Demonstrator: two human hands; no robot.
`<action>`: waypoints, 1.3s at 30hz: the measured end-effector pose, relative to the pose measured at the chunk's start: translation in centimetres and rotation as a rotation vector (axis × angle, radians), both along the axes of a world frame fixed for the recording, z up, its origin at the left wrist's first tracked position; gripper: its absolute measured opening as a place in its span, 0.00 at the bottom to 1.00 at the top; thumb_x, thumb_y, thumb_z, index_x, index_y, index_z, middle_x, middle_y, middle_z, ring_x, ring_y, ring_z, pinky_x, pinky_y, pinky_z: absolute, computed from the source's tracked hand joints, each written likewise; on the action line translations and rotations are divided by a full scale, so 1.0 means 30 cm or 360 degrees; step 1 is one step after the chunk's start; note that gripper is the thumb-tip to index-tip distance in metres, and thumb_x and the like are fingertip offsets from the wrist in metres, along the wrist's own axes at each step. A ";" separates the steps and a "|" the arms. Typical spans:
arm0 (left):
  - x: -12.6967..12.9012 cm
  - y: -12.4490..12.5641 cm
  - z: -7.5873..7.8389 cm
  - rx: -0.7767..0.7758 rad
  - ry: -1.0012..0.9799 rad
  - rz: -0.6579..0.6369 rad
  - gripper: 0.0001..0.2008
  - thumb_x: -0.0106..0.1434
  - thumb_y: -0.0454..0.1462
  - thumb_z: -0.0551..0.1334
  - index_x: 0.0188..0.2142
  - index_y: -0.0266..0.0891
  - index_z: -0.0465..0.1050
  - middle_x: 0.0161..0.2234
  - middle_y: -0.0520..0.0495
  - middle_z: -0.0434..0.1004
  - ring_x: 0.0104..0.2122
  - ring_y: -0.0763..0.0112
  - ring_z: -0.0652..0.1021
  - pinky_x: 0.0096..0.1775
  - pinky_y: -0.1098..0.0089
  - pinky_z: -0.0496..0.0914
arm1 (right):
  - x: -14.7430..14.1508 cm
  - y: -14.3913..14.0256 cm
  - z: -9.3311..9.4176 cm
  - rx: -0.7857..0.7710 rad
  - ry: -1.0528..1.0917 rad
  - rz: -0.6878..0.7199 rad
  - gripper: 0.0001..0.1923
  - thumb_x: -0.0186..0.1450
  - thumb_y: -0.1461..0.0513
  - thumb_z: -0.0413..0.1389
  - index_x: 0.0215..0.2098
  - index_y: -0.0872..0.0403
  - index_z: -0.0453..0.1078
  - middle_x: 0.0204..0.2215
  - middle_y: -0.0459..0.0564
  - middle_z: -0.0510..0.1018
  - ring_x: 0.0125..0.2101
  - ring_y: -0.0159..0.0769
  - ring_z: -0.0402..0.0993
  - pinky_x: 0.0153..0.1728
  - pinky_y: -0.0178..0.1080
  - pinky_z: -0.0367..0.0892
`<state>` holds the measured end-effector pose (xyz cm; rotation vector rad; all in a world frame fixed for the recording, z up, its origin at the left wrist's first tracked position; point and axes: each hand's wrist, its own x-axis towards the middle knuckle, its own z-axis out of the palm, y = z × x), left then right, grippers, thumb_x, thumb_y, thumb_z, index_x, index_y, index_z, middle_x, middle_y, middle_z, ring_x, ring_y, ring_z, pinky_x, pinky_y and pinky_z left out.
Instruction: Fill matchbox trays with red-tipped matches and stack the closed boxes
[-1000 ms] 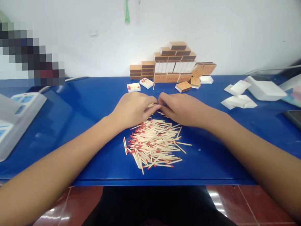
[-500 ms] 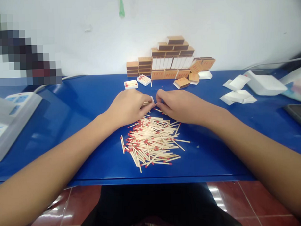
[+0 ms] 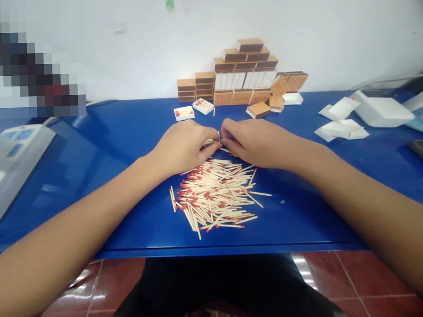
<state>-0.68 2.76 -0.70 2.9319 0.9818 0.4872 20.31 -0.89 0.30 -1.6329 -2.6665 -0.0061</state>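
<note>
My left hand point(image 3: 185, 145) curls its fingers and thumb around a small white matchbox tray point(image 3: 218, 137), mostly hidden by the hand, with pale matchsticks showing inside. My right hand point(image 3: 254, 141) is closed in a pinch, its fingertips against the tray's right end. Whatever lies between those fingertips is too small to make out. Just below both hands spreads a loose pile of red-tipped matches point(image 3: 216, 190). Beyond my left hand lie a white tray with matches point(image 3: 184, 113) and a second filled tray point(image 3: 203, 106).
Stacked brown and white matchboxes point(image 3: 243, 83) stand against the wall, with a loose matchbox point(image 3: 259, 109) in front. On the right lie folded white trays point(image 3: 342, 128) and a white box point(image 3: 383, 108). A grey-white device point(image 3: 27, 155) sits at the left. The blue table point(image 3: 130, 226) ends at its front edge.
The view has tilted and shifted slightly. Both hands remain together at the tray, with the fingertips a little closer to each other. The match pile looks nearly the same.
</note>
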 end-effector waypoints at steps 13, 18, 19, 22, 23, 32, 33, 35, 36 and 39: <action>0.022 -0.020 0.026 -0.0030 -0.0036 -0.0071 0.13 0.67 0.43 0.62 0.28 0.41 0.77 0.22 0.49 0.72 0.31 0.60 0.79 0.38 0.62 0.69 | 0.015 -0.061 0.017 0.0039 -0.0098 0.0103 0.11 0.75 0.55 0.49 0.42 0.52 0.69 0.27 0.52 0.72 0.26 0.40 0.67 0.30 0.43 0.50; 0.017 -0.016 0.016 -0.0072 -0.0043 -0.0060 0.14 0.69 0.41 0.60 0.27 0.41 0.75 0.21 0.48 0.73 0.31 0.61 0.78 0.36 0.64 0.67 | -0.008 -0.058 0.003 -0.0059 0.0149 0.0124 0.13 0.73 0.52 0.52 0.45 0.54 0.68 0.31 0.53 0.75 0.27 0.41 0.68 0.29 0.42 0.52; 0.015 -0.013 0.012 -0.0078 -0.0061 -0.0062 0.14 0.70 0.41 0.60 0.27 0.41 0.75 0.21 0.48 0.72 0.31 0.62 0.78 0.36 0.64 0.67 | -0.012 -0.049 0.002 -0.0101 0.0200 0.0124 0.13 0.74 0.53 0.52 0.46 0.54 0.68 0.32 0.53 0.76 0.28 0.41 0.69 0.30 0.42 0.53; 0.009 -0.005 0.003 -0.0087 -0.0118 -0.0078 0.16 0.71 0.41 0.60 0.27 0.40 0.74 0.21 0.49 0.71 0.29 0.64 0.77 0.36 0.64 0.66 | -0.016 -0.026 -0.001 -0.0182 0.0292 0.0108 0.12 0.74 0.53 0.51 0.45 0.53 0.69 0.33 0.52 0.77 0.29 0.40 0.70 0.30 0.41 0.55; 0.007 -0.003 0.003 -0.0081 -0.0133 -0.0080 0.16 0.71 0.42 0.59 0.27 0.40 0.74 0.21 0.50 0.71 0.29 0.64 0.76 0.36 0.64 0.65 | -0.015 -0.020 -0.002 -0.0183 0.0316 0.0111 0.11 0.74 0.53 0.52 0.44 0.52 0.69 0.32 0.51 0.77 0.28 0.39 0.70 0.30 0.41 0.55; -0.032 0.021 0.037 0.0096 -0.0430 0.0190 0.14 0.73 0.46 0.57 0.42 0.43 0.79 0.22 0.51 0.72 0.28 0.64 0.75 0.35 0.63 0.63 | -0.014 -0.005 -0.015 0.0038 0.0723 0.0145 0.19 0.68 0.51 0.62 0.49 0.51 0.63 0.29 0.45 0.71 0.28 0.37 0.65 0.30 0.39 0.53; -0.036 0.025 0.040 0.0124 -0.0501 0.0257 0.14 0.74 0.46 0.56 0.43 0.43 0.78 0.23 0.51 0.72 0.27 0.64 0.75 0.35 0.63 0.63 | -0.018 -0.004 -0.016 0.0032 0.0746 0.0172 0.19 0.68 0.51 0.62 0.50 0.51 0.63 0.29 0.44 0.71 0.28 0.37 0.65 0.30 0.39 0.53; -0.043 0.033 0.044 0.0192 -0.0630 0.0369 0.14 0.75 0.47 0.55 0.45 0.44 0.77 0.23 0.51 0.71 0.27 0.64 0.75 0.35 0.63 0.63 | -0.026 -0.003 -0.022 0.0014 0.0764 0.0226 0.17 0.69 0.53 0.62 0.49 0.51 0.63 0.29 0.44 0.70 0.29 0.36 0.64 0.31 0.39 0.53; -0.046 0.037 0.046 0.0231 -0.0684 0.0416 0.14 0.76 0.47 0.55 0.45 0.44 0.77 0.22 0.51 0.71 0.26 0.64 0.74 0.35 0.63 0.63 | -0.028 -0.001 -0.025 0.0002 0.0763 0.0246 0.16 0.69 0.53 0.61 0.48 0.51 0.64 0.29 0.44 0.70 0.29 0.36 0.63 0.31 0.39 0.53; -0.055 0.045 0.053 0.0338 -0.0798 0.0507 0.15 0.76 0.47 0.55 0.44 0.43 0.77 0.22 0.52 0.70 0.24 0.66 0.73 0.34 0.63 0.63 | -0.032 0.006 -0.038 -0.0029 0.0752 0.0271 0.10 0.71 0.55 0.59 0.45 0.52 0.66 0.28 0.43 0.69 0.28 0.34 0.62 0.32 0.39 0.53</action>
